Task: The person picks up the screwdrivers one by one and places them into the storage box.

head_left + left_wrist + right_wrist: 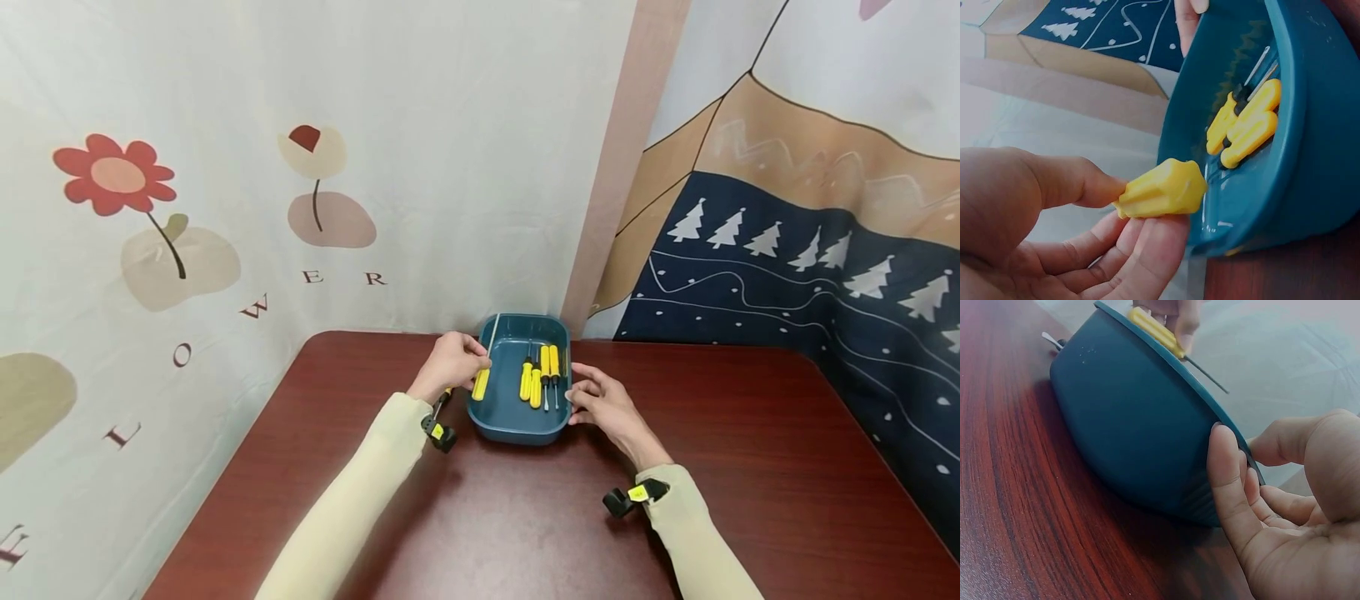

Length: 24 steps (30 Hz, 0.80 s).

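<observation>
My left hand (452, 365) pinches a yellow-handled screwdriver (1163, 189) between thumb and fingers, over the left side of a blue plastic bin (517, 437). Its thin shaft points toward the back wall in the head view. On the bin's right side, my right hand (609, 410) grips the rim, thumb to the inside and fingers against the outer wall, as the right wrist view shows. Several screwdrivers with yellow and black handles (1254, 134) lie side by side on the bin floor, some pointing opposite ways.
Another screwdriver (444, 400) lies on the table left of the bin, partly hidden by my left wrist. The reddish-brown table (360, 367) ends at a printed cloth backdrop (450, 167) right behind the bin. Black wrist cameras (618, 502) sit on both sleeves.
</observation>
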Motion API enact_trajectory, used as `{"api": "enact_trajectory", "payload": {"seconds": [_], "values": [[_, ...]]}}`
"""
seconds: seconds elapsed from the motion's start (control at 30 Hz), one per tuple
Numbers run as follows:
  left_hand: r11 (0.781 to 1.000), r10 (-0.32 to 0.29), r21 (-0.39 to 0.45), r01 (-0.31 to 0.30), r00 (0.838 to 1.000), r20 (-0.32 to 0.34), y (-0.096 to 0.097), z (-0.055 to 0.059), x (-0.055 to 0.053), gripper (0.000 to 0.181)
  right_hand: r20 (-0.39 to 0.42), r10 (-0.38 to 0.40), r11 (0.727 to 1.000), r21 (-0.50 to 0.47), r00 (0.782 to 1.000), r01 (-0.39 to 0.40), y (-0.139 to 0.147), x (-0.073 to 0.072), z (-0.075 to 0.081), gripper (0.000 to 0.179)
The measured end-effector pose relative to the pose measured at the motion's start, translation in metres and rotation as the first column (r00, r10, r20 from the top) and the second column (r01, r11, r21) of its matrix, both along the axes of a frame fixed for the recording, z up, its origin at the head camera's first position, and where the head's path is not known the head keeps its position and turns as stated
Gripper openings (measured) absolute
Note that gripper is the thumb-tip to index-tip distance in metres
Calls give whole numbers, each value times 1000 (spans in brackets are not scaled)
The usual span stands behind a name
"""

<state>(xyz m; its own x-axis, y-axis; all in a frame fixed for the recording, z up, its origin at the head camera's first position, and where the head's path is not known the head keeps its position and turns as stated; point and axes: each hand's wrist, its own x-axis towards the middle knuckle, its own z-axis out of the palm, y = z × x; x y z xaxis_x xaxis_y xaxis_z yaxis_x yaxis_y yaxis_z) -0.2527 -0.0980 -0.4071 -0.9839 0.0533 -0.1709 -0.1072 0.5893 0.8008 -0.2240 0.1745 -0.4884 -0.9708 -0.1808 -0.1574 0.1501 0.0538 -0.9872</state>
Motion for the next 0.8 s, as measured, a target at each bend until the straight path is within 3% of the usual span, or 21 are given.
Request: {"api": "enact_trajectory", "payload": {"seconds": [0.3,0.53,0.8], "values": [[993,-67,-93,69,997,26,10,0,-7,10,-1,4,1000,-2,1000,-4,-1,1,1,60],[979,-109,-167,114,993,38,20,1,-13,39,-2,-2,1000,-16,1000,2,-1,0,0,60],[968,-95,-224,112,992,89,34,0,-24,52,-4,0,1000,-17,1000,0,0,-1,0,61]]}}
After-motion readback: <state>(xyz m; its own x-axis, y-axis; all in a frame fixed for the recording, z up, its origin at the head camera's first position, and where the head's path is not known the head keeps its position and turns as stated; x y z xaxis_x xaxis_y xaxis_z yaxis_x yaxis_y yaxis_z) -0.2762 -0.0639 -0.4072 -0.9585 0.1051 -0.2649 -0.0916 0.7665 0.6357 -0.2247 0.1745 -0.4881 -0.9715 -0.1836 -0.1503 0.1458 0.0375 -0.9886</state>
